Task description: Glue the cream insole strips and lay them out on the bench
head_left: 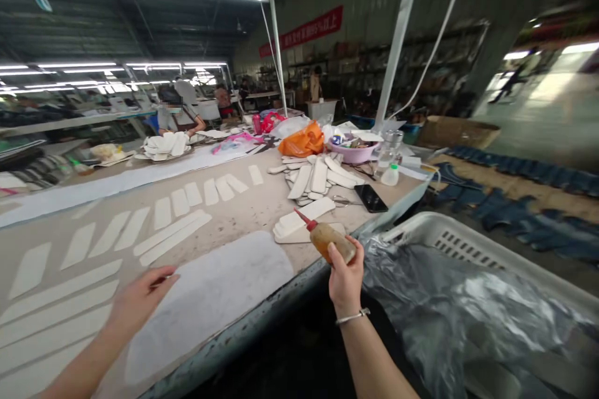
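Observation:
My right hand (345, 274) grips a squeeze bottle (330, 242) of brownish-yellow liquid, probably glue. Its pointed red nozzle tilts up and to the left. Just beyond the bottle lie a few white rounded strips (304, 217) on the table. My left hand (140, 299) hovers over the table's near left side, holding nothing visible, with its fingers loosely bent and a gap by the thumb. Beneath and beside it spreads a large white rounded sheet (229, 280). Rows of white strips (110, 234) are laid out further left.
A heap of white padded pieces (316, 176), a black phone (370, 198) and scissors (345, 201) lie at the right. Behind them are an orange bag (303, 139) and a pink basin (354, 153). A plastic-lined white crate (435, 224) stands beside the table. Across it works another person (180, 113).

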Available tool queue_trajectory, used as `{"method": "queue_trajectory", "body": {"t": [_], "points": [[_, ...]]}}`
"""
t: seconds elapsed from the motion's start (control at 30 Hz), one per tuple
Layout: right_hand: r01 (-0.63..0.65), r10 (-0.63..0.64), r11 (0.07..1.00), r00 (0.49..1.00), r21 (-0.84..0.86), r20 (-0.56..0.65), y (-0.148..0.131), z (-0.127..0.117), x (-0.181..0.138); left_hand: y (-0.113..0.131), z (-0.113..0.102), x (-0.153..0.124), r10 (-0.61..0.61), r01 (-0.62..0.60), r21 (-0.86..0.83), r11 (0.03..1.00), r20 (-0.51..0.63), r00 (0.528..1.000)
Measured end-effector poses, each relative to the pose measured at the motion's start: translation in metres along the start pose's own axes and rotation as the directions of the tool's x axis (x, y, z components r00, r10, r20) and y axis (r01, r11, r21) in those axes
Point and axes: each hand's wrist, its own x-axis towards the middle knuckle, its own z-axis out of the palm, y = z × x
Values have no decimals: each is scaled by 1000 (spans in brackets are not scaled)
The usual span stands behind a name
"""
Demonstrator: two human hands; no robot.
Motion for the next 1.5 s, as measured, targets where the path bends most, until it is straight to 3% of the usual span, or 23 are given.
{"method": "queue_trajectory", "body": {"t": [0.1,0.2,0.33,0.5,0.67,0.9,1.1,1.27,1.37,1.5], "points": [[3,-2,1000,999,27,-35,-8,-7,7,116,42,30,255,-249,-89,964,63,965],[-13,15,999,999,33,-50,-11,-10,10,192,84,61,401,-400,-35,916,107,910],[-40,42,998,998,54,-42,-13,-11,10,247,130,94,495,-506,17,862,184,849],[-79,78,995,997,59,19,-14,-12,9,275,158,115,510,-563,112,819,307,803],[-92,90,994,995,52,36,-15,-13,9,277,164,125,450,-533,183,826,356,819],[-96,94,994,994,52,49,-15,-10,6,282,167,118,423,-500,217,839,320,848],[-97,95,994,994,44,44,-10,-12,6,269,141,101,430,-472,212,856,216,876],[-106,103,993,994,61,46,-6,-12,7,217,91,68,424,-447,211,869,147,894],[-141,137,989,987,50,81,-5,-11,3,162,65,30,405,-425,222,877,133,905],[-140,144,990,973,-32,178,-1,-5,-12,89,47,-33,325,-354,223,908,155,933]]}}
